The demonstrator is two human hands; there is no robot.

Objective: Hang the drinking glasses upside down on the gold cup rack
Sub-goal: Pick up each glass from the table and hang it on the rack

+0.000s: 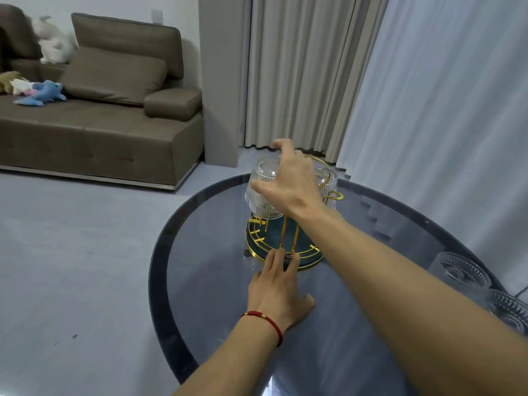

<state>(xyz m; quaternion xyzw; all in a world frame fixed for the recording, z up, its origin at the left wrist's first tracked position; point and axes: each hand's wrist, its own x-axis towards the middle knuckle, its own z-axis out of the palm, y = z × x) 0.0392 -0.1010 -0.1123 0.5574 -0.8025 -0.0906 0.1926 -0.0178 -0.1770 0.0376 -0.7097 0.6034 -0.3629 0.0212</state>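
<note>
Gold cup rack (pixel 285 241) at the middle of the round dark glass table (pixel 217 281), on a teal round base ringed with gold wire, twin upright gold rods rising from it to a gold loop and hooks at the top. Ribbed clear drinking glass (pixel 261 192) upside down on the rack's left side, base up, rim just above the base ring — gripped by the right hand (pixel 288 181), fingers spread over its top and side, thumb on the near wall. Second clear glass (pixel 328 181) on the rack's far right side, mostly hidden behind that hand and wrist; whether fully seated on its hook, cannot tell. Left hand (pixel 278 287) flat and open on the table just in front of the rack, holding nothing, fingertips touching the near rim of the base. Red cord bracelet (pixel 268 324) with small gold beads around the left wrist.

Two more ribbed glasses (pixel 460 271) at the table's right edge, well apart from the rack, partly cut off by the frame and by the right forearm. Beyond the table — pale grey floor, brown sofa (pixel 100 121) with plush toys (pixel 43 92) at its left end, beige curtains (pixel 300 72) and a sheer white one to the right.
</note>
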